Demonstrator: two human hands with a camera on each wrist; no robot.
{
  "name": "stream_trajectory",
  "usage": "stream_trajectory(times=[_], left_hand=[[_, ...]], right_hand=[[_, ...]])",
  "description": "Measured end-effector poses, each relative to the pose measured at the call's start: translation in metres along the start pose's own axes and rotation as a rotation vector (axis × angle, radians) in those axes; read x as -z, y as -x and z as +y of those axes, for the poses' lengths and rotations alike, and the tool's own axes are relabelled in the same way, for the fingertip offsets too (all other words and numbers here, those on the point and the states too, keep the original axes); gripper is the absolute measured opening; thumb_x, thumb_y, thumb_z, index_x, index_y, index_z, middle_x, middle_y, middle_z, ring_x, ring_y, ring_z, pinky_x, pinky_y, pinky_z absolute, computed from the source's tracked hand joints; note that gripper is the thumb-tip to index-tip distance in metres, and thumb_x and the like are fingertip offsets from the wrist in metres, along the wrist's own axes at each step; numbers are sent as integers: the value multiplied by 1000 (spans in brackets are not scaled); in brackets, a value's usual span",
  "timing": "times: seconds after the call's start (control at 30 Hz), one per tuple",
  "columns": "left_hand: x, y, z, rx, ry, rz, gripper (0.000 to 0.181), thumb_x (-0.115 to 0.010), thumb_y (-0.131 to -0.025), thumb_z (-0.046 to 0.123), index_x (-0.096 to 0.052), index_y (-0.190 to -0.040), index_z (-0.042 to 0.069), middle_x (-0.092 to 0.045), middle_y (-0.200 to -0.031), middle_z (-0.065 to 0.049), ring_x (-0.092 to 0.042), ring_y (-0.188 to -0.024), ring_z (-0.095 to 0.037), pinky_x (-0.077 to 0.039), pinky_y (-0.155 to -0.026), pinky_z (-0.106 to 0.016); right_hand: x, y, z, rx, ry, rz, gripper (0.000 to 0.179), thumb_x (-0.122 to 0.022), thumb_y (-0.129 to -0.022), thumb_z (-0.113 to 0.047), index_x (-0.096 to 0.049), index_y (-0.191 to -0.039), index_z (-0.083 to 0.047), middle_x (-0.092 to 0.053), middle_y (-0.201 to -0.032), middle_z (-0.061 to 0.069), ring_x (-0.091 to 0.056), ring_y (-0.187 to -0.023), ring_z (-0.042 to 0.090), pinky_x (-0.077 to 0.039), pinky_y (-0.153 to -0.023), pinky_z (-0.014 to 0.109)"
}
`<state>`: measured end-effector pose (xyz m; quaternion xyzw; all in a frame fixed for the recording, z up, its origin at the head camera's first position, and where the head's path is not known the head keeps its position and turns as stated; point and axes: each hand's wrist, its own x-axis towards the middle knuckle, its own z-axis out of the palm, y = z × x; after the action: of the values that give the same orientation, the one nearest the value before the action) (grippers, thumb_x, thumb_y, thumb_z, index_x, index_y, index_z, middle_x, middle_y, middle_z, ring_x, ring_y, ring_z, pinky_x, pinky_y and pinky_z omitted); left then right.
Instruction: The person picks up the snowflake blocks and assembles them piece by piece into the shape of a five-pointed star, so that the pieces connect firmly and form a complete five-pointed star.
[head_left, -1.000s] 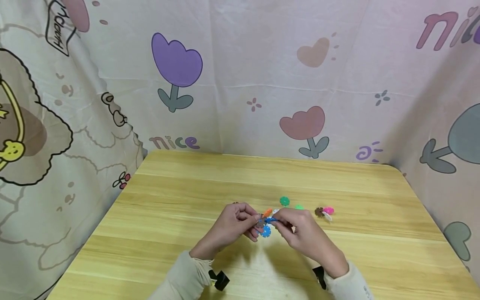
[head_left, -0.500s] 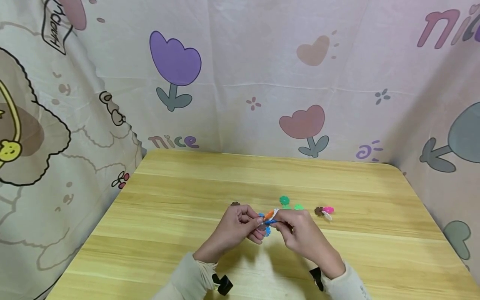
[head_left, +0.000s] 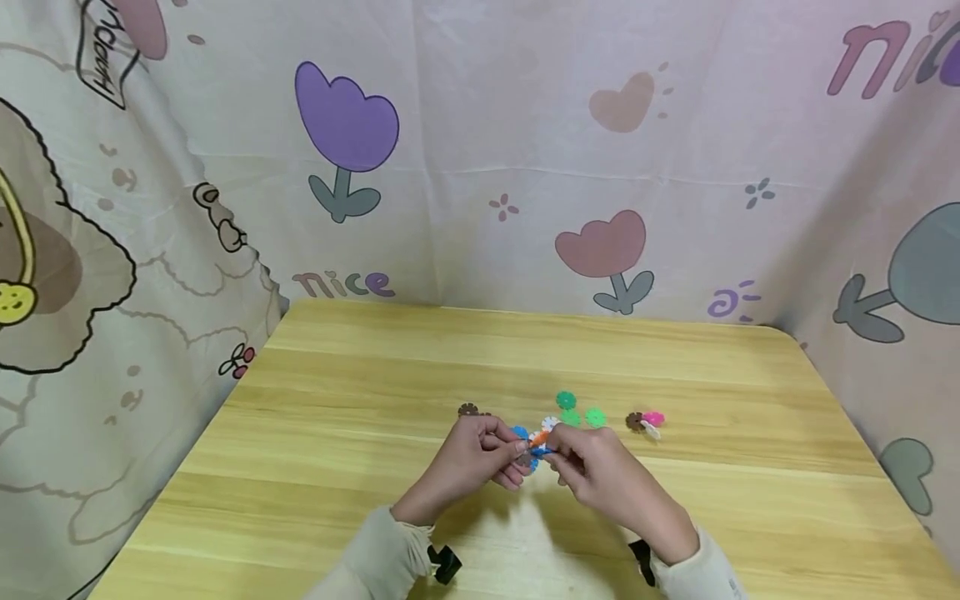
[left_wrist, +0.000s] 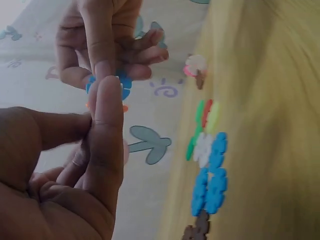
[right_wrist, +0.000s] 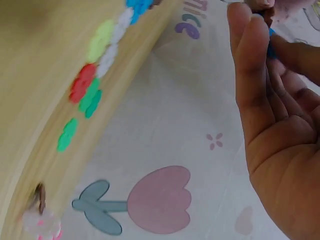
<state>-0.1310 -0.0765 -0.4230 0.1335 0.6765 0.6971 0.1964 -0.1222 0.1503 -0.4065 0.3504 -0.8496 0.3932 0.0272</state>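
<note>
Both hands meet above the table and work on a small piece made of notched plastic discs. In the head view, my left hand [head_left: 468, 458] pinches its brown disc [head_left: 525, 459] between thumb and fingers. A blue disc [left_wrist: 125, 87] is pinched by my right hand [head_left: 615, 479], edge-on to the head camera and right at the brown one. An orange disc [head_left: 540, 438] shows beside the blue one, between the two hands. Fingertips hide much of the joined part. In the right wrist view, the brown disc [right_wrist: 270, 16] shows just past the right fingertips.
On the wooden table [head_left: 360, 375], loose discs lie behind the hands: brown [head_left: 468, 409], white [head_left: 550, 423] and several green [head_left: 566, 401]. The wrist views also show a red disc [right_wrist: 82, 82] and blue discs. Farther right lies a joined brown, pink and white piece [head_left: 652, 420]. A printed cloth [head_left: 465, 100] hangs behind.
The hands have drawn slightly closer together, and the blue disc has tilted and moved closer to the brown disc. More of the loose brown and green discs now shows behind the hands.
</note>
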Motion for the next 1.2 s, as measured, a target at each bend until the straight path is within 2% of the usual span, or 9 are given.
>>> stream_trajectory(times=[0.13, 0.3, 0.37, 0.5, 0.63, 0.73, 0.9, 1.0, 1.2], left_hand=[[2, -1, -4, 1, -58, -25, 24, -69, -100, 8, -68, -112, -14, -74, -81, -20, -73, -65, -22, -64, -64, -37], [11, 1, -9, -6, -311, 11, 16, -72, -99, 14, -77, -107, 0, -73, -84, -10, -70, -67, -33, -62, -59, -39], [16, 1, -13, -28, -430, 38, 9, -74, -97, 13, -78, -100, 5, -72, -85, -5, -67, -68, -29, -60, -59, -34], [29, -3, -16, -80, -615, 123, 3, -77, -94, 9, -77, -96, 7, -69, -85, 2, -62, -73, -15, -55, -63, -25], [42, -9, -15, -91, -755, 205, 8, -79, -92, 9, -75, -98, 6, -68, -87, 3, -61, -77, -12, -55, -67, -28], [47, -12, -17, -70, -819, 224, 15, -82, -89, 7, -74, -101, 4, -67, -89, 0, -61, -80, -14, -56, -71, -32], [43, -15, -22, -21, -848, 175, 21, -86, -83, 7, -70, -97, 5, -63, -86, -3, -56, -78, -16, -51, -70, -33], [38, -16, -25, -32, -879, 160, 23, -88, -82, 7, -69, -95, 7, -61, -84, -2, -53, -75, -16, -48, -66, -33], [33, -17, -29, -49, -925, 176, 18, -88, -82, 8, -74, -94, 8, -63, -88, 0, -55, -76, -13, -51, -67, -33]], right_hand=[[13, 10, 9, -85, 59, -18, 21, -71, -96, 0, -62, -85, -15, -56, -68, -14, -48, -55, -3, -47, -46, 19], [40, 27, 31, -269, 110, -47, 24, -71, -92, 4, -59, -81, -13, -55, -67, -10, -50, -57, 3, -50, -49, 23], [48, 33, 41, -318, 141, -67, 25, -70, -92, 4, -57, -79, -14, -54, -67, -10, -49, -57, 4, -48, -50, 23], [59, 44, 52, -384, 122, -119, 21, -69, -93, 4, -57, -81, -10, -55, -67, -5, -51, -55, 7, -46, -50, 23], [65, 52, 56, -439, 62, -160, 20, -67, -94, 4, -56, -82, -7, -56, -65, 0, -58, -50, 14, -50, -46, 26], [67, 56, 58, -452, 62, -168, 23, -67, -93, 5, -54, -79, -8, -55, -64, 0, -58, -47, 15, -50, -43, 27], [68, 61, 61, -487, 106, -159, 26, -67, -91, 6, -53, -77, -9, -54, -62, -2, -56, -45, 13, -49, -40, 25], [67, 63, 62, -509, 116, -156, 27, -67, -91, 7, -52, -75, -9, -54, -60, -2, -56, -44, 14, -48, -40, 25], [64, 64, 63, -529, 109, -160, 29, -67, -93, 6, -50, -75, -9, -55, -57, 0, -57, -43, 16, -48, -40, 25]])
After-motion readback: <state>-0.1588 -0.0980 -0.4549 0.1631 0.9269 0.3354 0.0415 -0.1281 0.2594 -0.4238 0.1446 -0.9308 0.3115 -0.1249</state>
